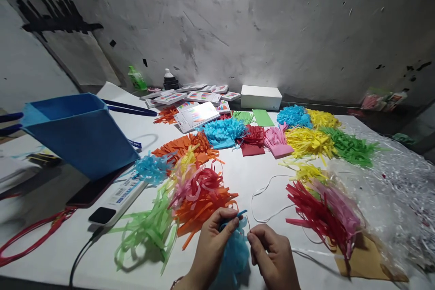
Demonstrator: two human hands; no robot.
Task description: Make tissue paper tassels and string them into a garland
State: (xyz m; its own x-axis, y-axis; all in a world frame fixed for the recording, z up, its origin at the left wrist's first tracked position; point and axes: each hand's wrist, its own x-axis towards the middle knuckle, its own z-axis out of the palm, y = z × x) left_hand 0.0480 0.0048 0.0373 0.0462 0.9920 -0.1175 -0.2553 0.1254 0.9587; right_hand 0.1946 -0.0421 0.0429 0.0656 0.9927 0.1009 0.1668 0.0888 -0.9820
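Blue tissue-paper tassel (238,253), pinched by its narrow top in the left hand (217,238), low in the middle of the view. Thin strand (248,223) pinched in the right hand (273,256), just beside that top. Bare room on the smooth white table (238,176) straight ahead, beside a loop of white string (252,199). Floppy orange fringe (204,208) close on the left; stripy red fringe (316,213) on the right, near crinkly clear plastic (401,199).

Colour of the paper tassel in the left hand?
The paper tassel is light blue; best seen in the head view.
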